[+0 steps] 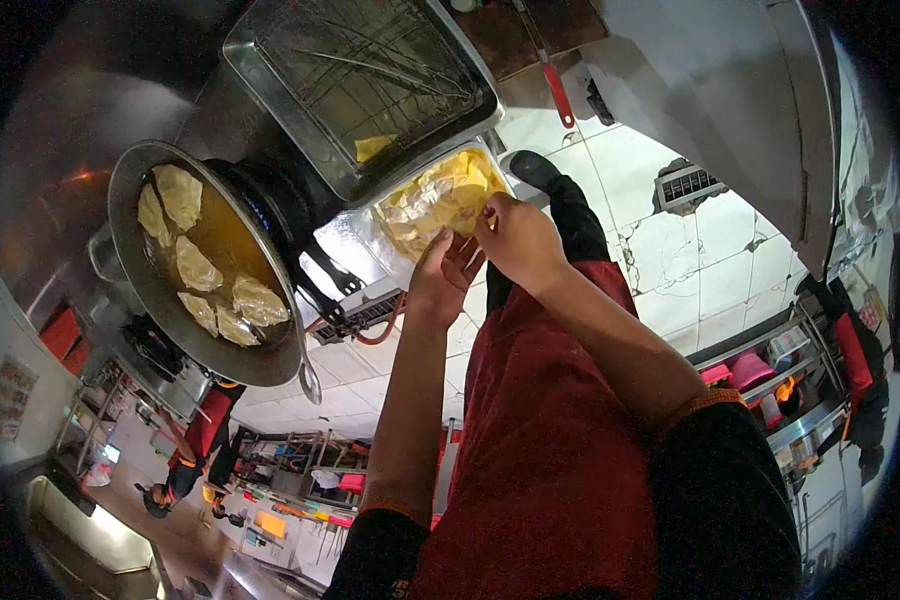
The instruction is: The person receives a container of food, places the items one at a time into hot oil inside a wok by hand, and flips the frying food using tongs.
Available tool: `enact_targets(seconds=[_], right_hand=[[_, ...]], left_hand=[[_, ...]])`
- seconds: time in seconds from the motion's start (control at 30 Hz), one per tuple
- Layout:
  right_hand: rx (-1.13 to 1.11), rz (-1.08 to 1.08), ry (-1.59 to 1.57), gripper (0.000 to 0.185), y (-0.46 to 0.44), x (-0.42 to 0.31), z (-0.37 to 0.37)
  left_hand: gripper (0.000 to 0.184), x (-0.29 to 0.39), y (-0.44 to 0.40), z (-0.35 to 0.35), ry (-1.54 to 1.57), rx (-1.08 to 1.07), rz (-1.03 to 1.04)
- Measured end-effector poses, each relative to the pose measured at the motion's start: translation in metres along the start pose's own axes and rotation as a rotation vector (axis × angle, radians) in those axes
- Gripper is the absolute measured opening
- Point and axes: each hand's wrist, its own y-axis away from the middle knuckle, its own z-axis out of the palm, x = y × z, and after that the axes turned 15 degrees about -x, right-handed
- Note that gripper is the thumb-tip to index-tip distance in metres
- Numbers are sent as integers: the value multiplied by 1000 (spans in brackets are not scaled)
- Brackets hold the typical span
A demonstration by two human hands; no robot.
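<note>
A rectangular tray (378, 222) holds a heap of thin, crinkled yellow pieces (440, 195), shiny in places. My right hand (518, 238) is at the tray's near right corner, its fingers pinched together against the yellow heap. What lies between those fingertips is hidden. Just left of it, my left hand (448, 275) is held low at the tray's near edge with its fingers apart and slightly bent. To the left, a large wok (130, 300) contains brown oil (215, 255) with several pale yellow pieces (198, 265) in it.
Beyond the small tray stands a deep metal pan (295, 135) with a wire rack (370, 70) and one yellow scrap (373, 147). A burner (260, 195) sits by the wok. A red-handled tool (558, 95) lies at the top. Other people (195, 440) stand farther off.
</note>
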Motion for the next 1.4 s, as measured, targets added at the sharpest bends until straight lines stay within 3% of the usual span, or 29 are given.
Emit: enact_targets(seconds=[0.17,0.27,0.3,0.4,0.5,0.57,0.67,0.77,0.83,0.97,1.03,1.07,1.17,1.3,1.37,1.4], right_hand=[[131,-45,10,33,18,2,-16],[-240,175,166,44,20,4,-23],[-233,172,179,44,20,1,-22],[-178,149,-959,40,15,0,-6],[-113,100,-945,34,8,0,2],[-135,49,-955,25,7,7,6],[-144,29,-953,18,20,1,-5],[-265,122,-969,16,42,-7,-31],[-292,145,-858,16,57,-11,-50],[-343,-159,-526,20,73,-24,-72],[-255,-178,-429,20,79,-56,-74],[-241,-300,-449,21,68,-43,-64],[-272,-497,-14,17,72,-108,-76],[-200,-707,368,17,65,-208,-78],[-209,-799,353,17,56,-258,-64],[-210,-857,408,18,51,-285,-56]], left_hand=[[34,-1,-5,6,100,-36,-13],[35,-4,-10,5,131,-79,4],[36,-6,-14,5,138,-75,28],[39,-11,-21,0,130,-93,104],[39,-5,-21,0,164,-66,98],[37,-5,-21,-3,28,-198,48],[36,0,-4,30,60,-166,64],[38,-7,16,35,79,-221,85],[40,-8,32,49,-85,-240,52],[39,-7,68,65,-75,-160,22],[37,-14,75,55,-140,-213,138],[33,-11,85,58,-158,-215,170],[29,-3,117,61,-12,-299,309],[33,-24,148,6,-95,-128,413],[33,-54,157,-58,-291,154,472],[31,-80,162,-100,-329,249,603]])
